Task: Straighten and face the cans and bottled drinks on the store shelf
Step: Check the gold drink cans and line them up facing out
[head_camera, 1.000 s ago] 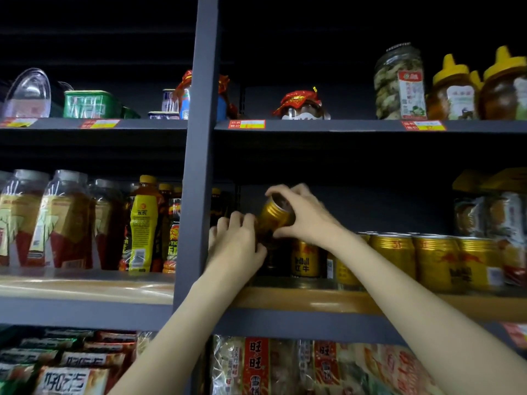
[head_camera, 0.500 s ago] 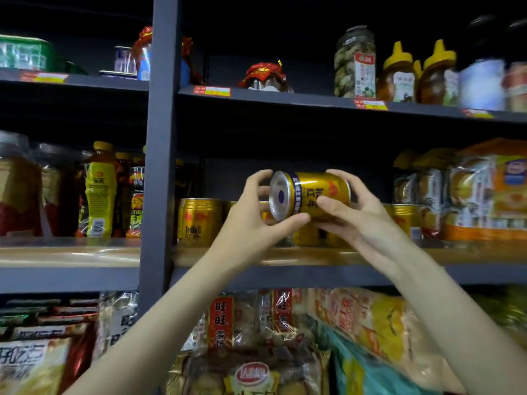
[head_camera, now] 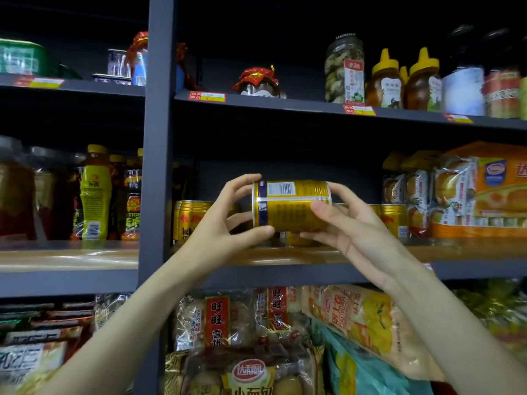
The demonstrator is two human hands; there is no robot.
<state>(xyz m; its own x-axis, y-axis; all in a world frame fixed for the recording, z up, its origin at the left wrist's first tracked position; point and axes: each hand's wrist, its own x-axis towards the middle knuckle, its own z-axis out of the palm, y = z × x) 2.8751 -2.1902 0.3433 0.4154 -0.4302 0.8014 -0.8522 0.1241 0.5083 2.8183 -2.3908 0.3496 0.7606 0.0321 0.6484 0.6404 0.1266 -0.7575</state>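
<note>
A gold drink can (head_camera: 291, 205) lies on its side in the air in front of the middle shelf (head_camera: 285, 256), barcode facing up. My left hand (head_camera: 225, 223) grips its left end with fingers above and thumb below. My right hand (head_camera: 350, 226) holds its right end from the side and beneath. More gold cans (head_camera: 191, 220) stand upright on the shelf behind, and other gold cans (head_camera: 395, 218) stand to the right. Bottled drinks (head_camera: 95, 195) with yellow caps stand in the left bay.
A dark upright post (head_camera: 156, 166) divides the bays. Packaged cakes (head_camera: 462, 192) fill the right of the middle shelf. Jars and honey bottles (head_camera: 385, 81) line the top shelf. Snack bags (head_camera: 256, 337) crowd the shelf below.
The can came off the shelf and out toward me. Over the last half second both hands rolled it, so the barcode now faces up instead of the red logo.
</note>
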